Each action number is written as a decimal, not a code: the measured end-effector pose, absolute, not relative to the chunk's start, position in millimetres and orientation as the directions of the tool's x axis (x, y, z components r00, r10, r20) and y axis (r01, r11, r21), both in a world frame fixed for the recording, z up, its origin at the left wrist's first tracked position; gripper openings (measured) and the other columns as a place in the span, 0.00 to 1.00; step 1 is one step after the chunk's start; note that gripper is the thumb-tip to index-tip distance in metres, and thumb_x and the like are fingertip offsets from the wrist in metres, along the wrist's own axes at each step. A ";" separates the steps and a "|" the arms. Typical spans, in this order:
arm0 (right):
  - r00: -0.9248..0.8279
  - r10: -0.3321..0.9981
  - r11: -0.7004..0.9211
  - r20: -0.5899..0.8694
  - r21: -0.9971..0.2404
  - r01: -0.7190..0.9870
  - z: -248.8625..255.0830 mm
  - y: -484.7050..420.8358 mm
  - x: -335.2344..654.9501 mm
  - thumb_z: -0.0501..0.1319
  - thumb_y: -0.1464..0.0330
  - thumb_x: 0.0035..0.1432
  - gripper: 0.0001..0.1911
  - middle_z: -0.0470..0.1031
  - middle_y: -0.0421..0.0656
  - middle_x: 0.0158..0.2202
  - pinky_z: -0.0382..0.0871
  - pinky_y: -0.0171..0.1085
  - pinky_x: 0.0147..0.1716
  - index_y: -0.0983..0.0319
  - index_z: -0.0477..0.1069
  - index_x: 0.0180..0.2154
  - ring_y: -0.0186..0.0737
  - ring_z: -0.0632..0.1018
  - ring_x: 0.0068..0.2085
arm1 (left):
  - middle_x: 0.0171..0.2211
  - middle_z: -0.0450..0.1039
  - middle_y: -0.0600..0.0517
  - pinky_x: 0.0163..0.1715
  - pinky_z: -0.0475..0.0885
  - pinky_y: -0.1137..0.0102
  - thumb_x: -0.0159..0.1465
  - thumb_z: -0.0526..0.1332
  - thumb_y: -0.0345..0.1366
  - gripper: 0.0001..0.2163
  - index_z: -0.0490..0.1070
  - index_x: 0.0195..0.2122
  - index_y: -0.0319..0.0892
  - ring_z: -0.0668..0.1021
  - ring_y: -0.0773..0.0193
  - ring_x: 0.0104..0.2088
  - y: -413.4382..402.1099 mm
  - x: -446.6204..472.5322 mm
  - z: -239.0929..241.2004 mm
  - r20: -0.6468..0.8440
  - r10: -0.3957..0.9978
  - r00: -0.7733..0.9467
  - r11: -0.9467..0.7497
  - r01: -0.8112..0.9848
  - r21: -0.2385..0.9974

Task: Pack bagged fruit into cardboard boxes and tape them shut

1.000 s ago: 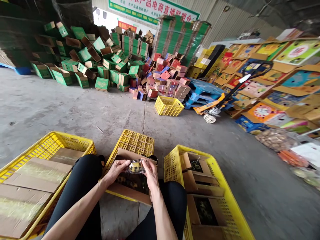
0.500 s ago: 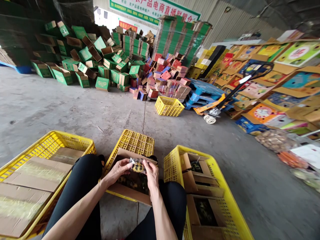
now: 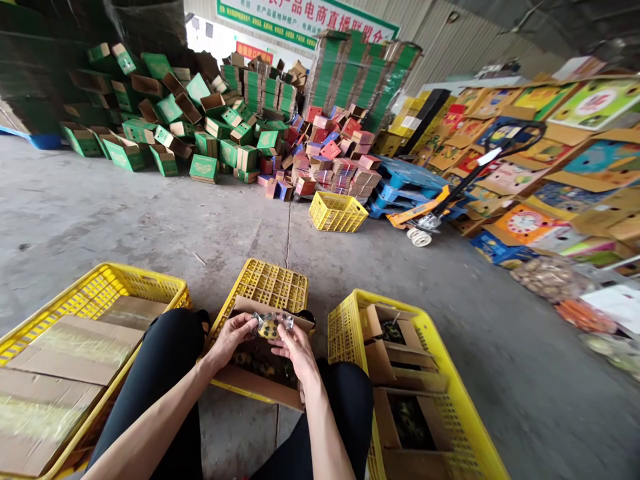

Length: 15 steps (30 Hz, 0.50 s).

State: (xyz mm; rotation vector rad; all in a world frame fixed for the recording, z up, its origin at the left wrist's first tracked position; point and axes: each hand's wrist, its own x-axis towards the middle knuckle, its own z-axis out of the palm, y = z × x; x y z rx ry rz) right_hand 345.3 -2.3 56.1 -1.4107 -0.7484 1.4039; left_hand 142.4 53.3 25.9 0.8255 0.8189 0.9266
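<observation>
Left hand and right hand pinch a small clear-wrapped packet just above the open cardboard box, now turned since a moment ago, its crinkled wrapper ends flaring, the wrapping apparently nearly closed.

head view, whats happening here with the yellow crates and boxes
A seated person holds a small clear-wrapped packet between the left hand and right hand, above an open box in the middle crate. The left crate holds taped cartons; the right crate holds open cartons. Green boxes are piled beyond.
</observation>
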 end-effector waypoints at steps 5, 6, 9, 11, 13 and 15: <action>0.197 0.938 -0.236 -0.284 -0.943 -0.235 57.8 -2.1 344.0 0.80 0.48 0.43 0.36 0.85 0.49 0.48 0.83 0.49 0.49 0.60 0.83 0.50 0.51 0.86 0.47 | 0.55 0.80 0.44 0.50 0.78 0.60 0.60 0.74 0.57 0.26 0.79 0.54 0.48 0.82 0.51 0.52 50.0 143.4 28.9 -0.259 0.869 0.422 0.433 -0.392 0.812; 0.202 0.941 -0.224 -0.273 -0.945 -0.238 60.6 -2.3 343.6 0.81 0.49 0.43 0.35 0.85 0.49 0.49 0.82 0.51 0.51 0.59 0.84 0.49 0.52 0.85 0.49 | 0.60 0.78 0.44 0.52 0.77 0.58 0.61 0.73 0.57 0.29 0.76 0.60 0.50 0.82 0.49 0.55 48.7 143.7 30.2 -0.271 0.847 0.458 0.464 -0.387 0.797; 0.182 0.951 -0.212 -0.248 -0.957 -0.198 70.3 -3.7 342.2 0.80 0.51 0.43 0.31 0.85 0.49 0.49 0.78 0.54 0.57 0.59 0.85 0.47 0.56 0.84 0.53 | 0.62 0.76 0.42 0.53 0.77 0.55 0.62 0.73 0.58 0.37 0.67 0.69 0.55 0.84 0.48 0.52 45.1 144.6 33.2 -0.298 0.789 0.538 0.524 -0.335 0.783; 0.160 0.964 -0.190 -0.212 -0.972 -0.140 74.4 -4.8 341.0 0.80 0.53 0.45 0.27 0.85 0.50 0.52 0.74 0.55 0.61 0.59 0.86 0.45 0.58 0.82 0.56 | 0.58 0.78 0.41 0.53 0.78 0.55 0.61 0.73 0.59 0.39 0.66 0.70 0.52 0.86 0.49 0.48 43.9 145.1 34.2 -0.303 0.786 0.539 0.524 -0.320 0.789; 0.128 0.977 -0.161 -0.173 -0.982 -0.099 75.0 -5.3 340.2 0.79 0.55 0.47 0.23 0.83 0.50 0.56 0.70 0.54 0.65 0.59 0.86 0.43 0.59 0.80 0.60 | 0.54 0.80 0.41 0.53 0.78 0.55 0.60 0.74 0.58 0.38 0.68 0.67 0.48 0.86 0.50 0.47 43.9 145.6 34.5 -0.295 0.809 0.509 0.500 -0.331 0.800; 0.127 0.979 -0.145 -0.160 -0.982 -0.124 72.7 -4.8 340.0 0.77 0.58 0.49 0.22 0.81 0.49 0.60 0.67 0.53 0.67 0.57 0.85 0.47 0.57 0.78 0.63 | 0.54 0.80 0.41 0.53 0.78 0.56 0.58 0.76 0.56 0.36 0.71 0.64 0.46 0.85 0.49 0.49 44.6 145.9 34.3 -0.274 0.839 0.471 0.462 -0.349 0.815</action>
